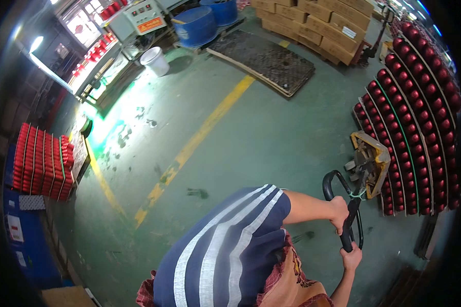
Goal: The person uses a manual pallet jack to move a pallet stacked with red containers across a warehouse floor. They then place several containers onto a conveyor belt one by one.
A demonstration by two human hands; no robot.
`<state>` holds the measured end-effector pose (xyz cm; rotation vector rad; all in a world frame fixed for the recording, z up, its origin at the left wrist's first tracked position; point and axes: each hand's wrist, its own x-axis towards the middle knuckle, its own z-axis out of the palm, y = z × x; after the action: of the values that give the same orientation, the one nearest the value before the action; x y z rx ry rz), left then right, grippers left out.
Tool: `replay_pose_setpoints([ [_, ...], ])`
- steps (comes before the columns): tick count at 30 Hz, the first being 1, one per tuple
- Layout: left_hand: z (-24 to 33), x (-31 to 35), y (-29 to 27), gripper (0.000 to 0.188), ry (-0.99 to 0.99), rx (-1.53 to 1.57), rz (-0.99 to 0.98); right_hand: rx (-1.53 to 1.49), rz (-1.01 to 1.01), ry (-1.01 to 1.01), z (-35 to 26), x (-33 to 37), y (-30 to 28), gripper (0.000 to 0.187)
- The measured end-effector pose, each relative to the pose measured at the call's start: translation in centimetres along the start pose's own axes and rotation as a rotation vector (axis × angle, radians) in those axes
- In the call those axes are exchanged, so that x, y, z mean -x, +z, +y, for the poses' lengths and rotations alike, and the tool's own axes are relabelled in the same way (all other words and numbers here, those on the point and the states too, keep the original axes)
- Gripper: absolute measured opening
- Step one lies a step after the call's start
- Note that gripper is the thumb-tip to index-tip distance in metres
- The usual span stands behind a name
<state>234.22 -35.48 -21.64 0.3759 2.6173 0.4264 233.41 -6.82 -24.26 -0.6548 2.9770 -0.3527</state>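
The left hand [339, 212] and right hand [351, 257] each have a closed grip on the black handle [349, 225] of a yellow pallet jack [379, 159], beside stacked dark-red balls [420, 117]. A control box [137, 15] bears an orange printed label [151, 25]; one carton [338, 33], a white label [348, 32].

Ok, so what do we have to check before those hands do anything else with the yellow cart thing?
1. Left hand on the black handle: ok, wrapped around it.
2. Right hand on the same handle: ok, at its near end.
3. Yellow cart lined up under the stack of dark red round pieces: cannot tell, its underside is hidden.
4. Stack straight: cannot tell, the lens bends edges.
5. Green floor dry: cannot tell, it has dark smudges.
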Motion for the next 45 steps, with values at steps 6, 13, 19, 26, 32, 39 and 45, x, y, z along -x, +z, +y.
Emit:
replay_pose_setpoints([
  [6, 6.7, 25.5, 12.5, 0.066, 0.01, 0.008, -0.028, -0.033, -0.019, 0.016, -12.6, 25.5, 2.6, 0.028],
  [13, -2.4, 58.6, 27.0, 0.069, 0.122, 0.035, -0.055, 0.028, -0.156, -0.002, -38.6, 51.7, 11.3, 0.036],
  [19, -7.2, 61.4, 24.1, 0.075, 0.134, 0.057, -0.086, 0.022, -0.197, 0.154, -45.8, 49.9, 11.7, 0.033],
  [26, -7.9, 62.8, 23.4, 0.077, 0.111, 0.024, -0.108, -0.014, -0.156, 0.122, -47.7, 50.4, 11.5, 0.036],
  [32, -9.7, 63.2, 21.8, 0.082, 0.093, -0.045, -0.119, -0.046, -0.177, 0.137, -49.9, 49.0, 11.8, 0.036],
  [39, -13.6, 63.6, 20.9, 0.083, 0.093, -0.098, -0.133, -0.071, -0.251, 0.15, -53.5, 47.2, 12.8, 0.039],
  [45, -14.4, 63.8, 19.9, 0.084, 0.059, -0.11, -0.224, -0.106, -0.264, 0.168, -55.1, 46.7, 12.3, 0.037],
])
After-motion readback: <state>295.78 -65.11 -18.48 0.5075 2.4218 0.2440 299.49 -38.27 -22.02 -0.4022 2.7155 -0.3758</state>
